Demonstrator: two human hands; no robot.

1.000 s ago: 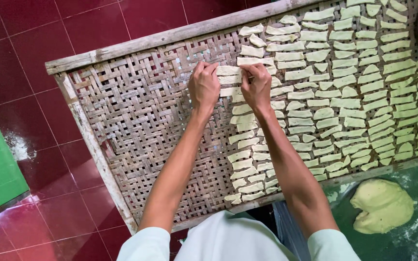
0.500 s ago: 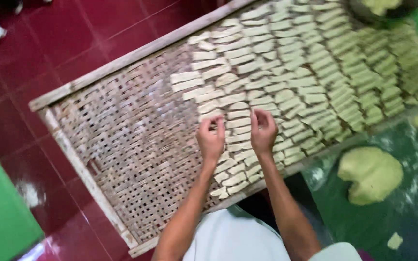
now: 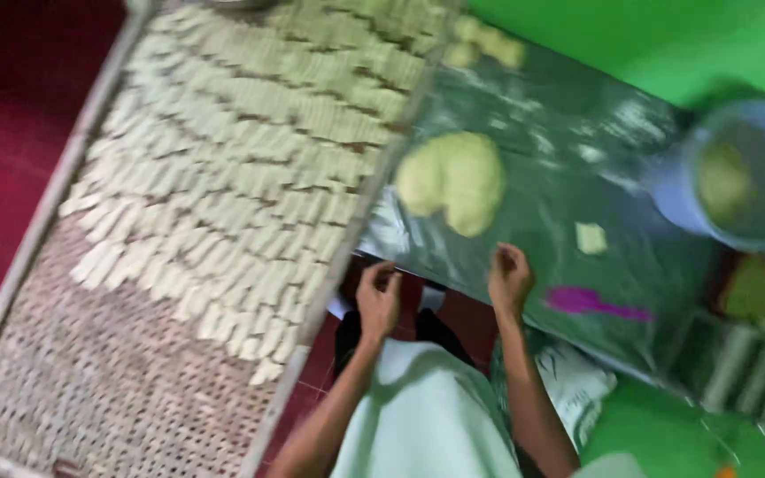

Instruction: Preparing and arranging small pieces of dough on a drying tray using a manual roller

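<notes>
Red floor tiles show at 9 o'clock, beneath a woven tray (image 3: 90, 407) whose upper half is packed with rows of pale strips (image 3: 241, 177). At 3 o'clock of the tray lies a table (image 3: 577, 159) under shiny plastic sheeting. On it a dough lump (image 3: 455, 179) sits near the tray's edge, a small cut piece (image 3: 591, 238) at its 4 o'clock, and a purple tool (image 3: 591, 303) below that. A pale bowl (image 3: 741, 177) stands at the far right.

Both hands hang over the table's near edge, off the tray. The left hand (image 3: 379, 299) is loosely curled and seems to hold nothing; the right hand (image 3: 510, 276) has its fingers pinched together, though blur hides whether anything is between them. The lump lies at 12 o'clock of the hands, close by.

Taking dough well would mean pinching even portions off the lump's near edge, so each strip matches those already laid.
</notes>
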